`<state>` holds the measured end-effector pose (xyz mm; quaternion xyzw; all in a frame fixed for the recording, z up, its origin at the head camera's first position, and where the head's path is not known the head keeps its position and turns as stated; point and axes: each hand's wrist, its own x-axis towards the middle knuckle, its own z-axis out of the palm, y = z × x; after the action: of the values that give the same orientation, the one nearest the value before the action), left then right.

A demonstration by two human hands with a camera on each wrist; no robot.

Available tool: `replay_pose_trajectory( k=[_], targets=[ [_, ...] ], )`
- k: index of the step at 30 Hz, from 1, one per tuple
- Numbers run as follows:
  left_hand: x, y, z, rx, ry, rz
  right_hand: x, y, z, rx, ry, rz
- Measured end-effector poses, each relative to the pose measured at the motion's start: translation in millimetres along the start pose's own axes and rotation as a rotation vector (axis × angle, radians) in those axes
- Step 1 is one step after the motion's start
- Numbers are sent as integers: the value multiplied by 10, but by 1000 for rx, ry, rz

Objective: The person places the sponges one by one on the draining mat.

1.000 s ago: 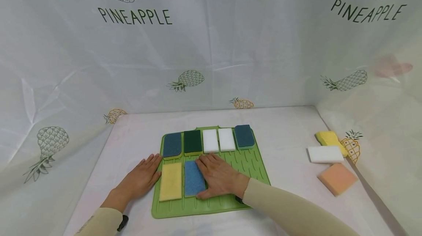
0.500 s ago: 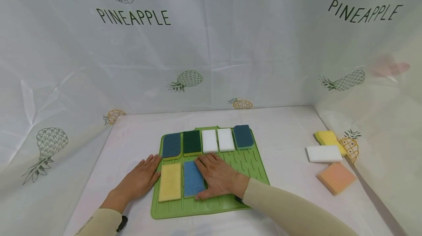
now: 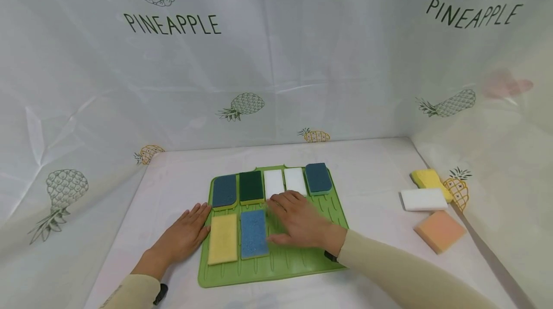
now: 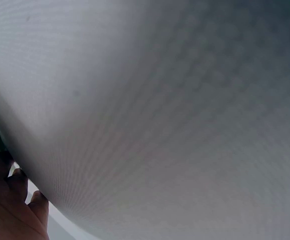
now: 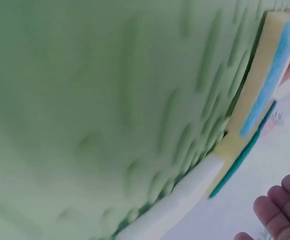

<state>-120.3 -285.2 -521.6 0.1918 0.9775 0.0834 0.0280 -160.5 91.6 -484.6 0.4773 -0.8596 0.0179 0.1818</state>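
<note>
PINEAPPLE [image 3: 172, 24] stands on the white sheet [image 3: 345, 59] beyond the left hand [image 3: 185, 230], a second PINEAPPLE [image 3: 475, 14] beyond and rightward of the right hand [image 3: 302, 220]; marks [image 3: 113, 295] on the left sleeve [image 3: 137, 290] too small to read

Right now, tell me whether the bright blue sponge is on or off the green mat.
On: the bright blue sponge lies flat, with the green mat showing around it.

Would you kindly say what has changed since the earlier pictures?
The right hand has come off the blue rectangular sponge and moved rightward over the green ribbed mat. The left hand at the mat's edge, the blue sponge and the yellow rectangular sponge stayed put.
</note>
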Motion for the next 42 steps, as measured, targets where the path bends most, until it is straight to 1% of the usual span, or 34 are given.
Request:
replay_pose_trajectory(
  k=[4,8,13,16,20,27,30,34,38,42],
  targets=[
    [3,0,3,9,-3,-4,-198,200,-89,-27,20,32],
    [2,3,0,12,-5,-6,-440,438,-173,-64,28,90],
    [-3,10,2,15,-7,-6,-797,745,-239,-113,76,147],
    [-5,13,8,17,-8,-5,-1043,920,-280,-143,75,177],
    [-9,15,8,17,-8,-4,-1377,1170,-353,-184,28,210],
    [-16,15,-12,22,-15,-11,-1996,1641,-506,-233,-119,227],
    [-18,14,-18,25,-16,-12,-2211,1811,-578,-247,-180,232],
    [-18,13,-20,30,-16,-13,-2388,1949,-637,-246,-245,261],
    [-15,15,-20,23,-16,-14,-2492,2005,-645,-235,-272,271],
    [-2,7,-9,25,-15,-13,-2552,2017,-624,-230,-308,277]
  ],
)
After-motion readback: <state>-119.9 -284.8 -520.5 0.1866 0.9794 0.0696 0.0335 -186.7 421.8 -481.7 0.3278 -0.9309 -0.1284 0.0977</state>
